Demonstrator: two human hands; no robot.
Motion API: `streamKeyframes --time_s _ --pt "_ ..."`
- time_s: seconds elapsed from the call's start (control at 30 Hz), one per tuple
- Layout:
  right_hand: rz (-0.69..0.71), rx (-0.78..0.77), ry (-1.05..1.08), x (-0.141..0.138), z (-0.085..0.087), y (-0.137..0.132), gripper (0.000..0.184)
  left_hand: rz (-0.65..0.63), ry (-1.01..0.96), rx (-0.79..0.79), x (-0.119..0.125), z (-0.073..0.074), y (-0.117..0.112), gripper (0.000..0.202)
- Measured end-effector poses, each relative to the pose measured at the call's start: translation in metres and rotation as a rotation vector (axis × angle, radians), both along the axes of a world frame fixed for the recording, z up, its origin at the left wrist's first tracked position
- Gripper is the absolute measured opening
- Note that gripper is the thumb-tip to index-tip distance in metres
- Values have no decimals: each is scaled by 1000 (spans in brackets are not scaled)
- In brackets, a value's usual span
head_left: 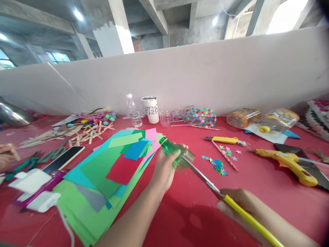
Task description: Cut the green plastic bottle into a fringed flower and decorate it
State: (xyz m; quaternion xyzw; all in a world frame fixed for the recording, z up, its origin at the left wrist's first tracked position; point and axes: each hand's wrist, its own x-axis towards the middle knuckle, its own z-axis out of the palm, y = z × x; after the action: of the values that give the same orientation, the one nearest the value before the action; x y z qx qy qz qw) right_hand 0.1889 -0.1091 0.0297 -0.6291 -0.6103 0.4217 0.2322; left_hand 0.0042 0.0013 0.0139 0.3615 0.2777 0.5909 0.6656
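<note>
My left hand (167, 164) is closed around the green plastic bottle piece (169, 146), its neck pointing up and left. The lower end of the piece is clear, thin and blurred. My right hand (239, 206) grips a pair of yellow-handled scissors (252, 219), seen edge-on, so the handle loops do not show. Their narrow metal blades reach up and left, with the tip at the bottle piece beside my left fingers. Left of my left hand lies a stack of coloured paper (102, 168).
A yellow glue gun (295, 164), a utility knife (224, 140) and small paper stars (218, 166) lie to the right. Behind stand a water bottle (134, 113) and a white cup (151, 111). On the left are a phone (64, 158), wooden sticks (91, 133) and another person's hand (7, 154).
</note>
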Motion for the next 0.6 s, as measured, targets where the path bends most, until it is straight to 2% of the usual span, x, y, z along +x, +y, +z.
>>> streamKeyframes --time_s 0.23,0.33,0.6 --pt "78 -29 10 5 2 -4 58 -36 104 101 0 -4 -1 15" --pt "60 -51 40 6 3 -8 59 -70 116 153 1 -5 -4 11" --pt "20 29 67 -1 -4 -6 58 -61 101 111 1 -3 -3 16"
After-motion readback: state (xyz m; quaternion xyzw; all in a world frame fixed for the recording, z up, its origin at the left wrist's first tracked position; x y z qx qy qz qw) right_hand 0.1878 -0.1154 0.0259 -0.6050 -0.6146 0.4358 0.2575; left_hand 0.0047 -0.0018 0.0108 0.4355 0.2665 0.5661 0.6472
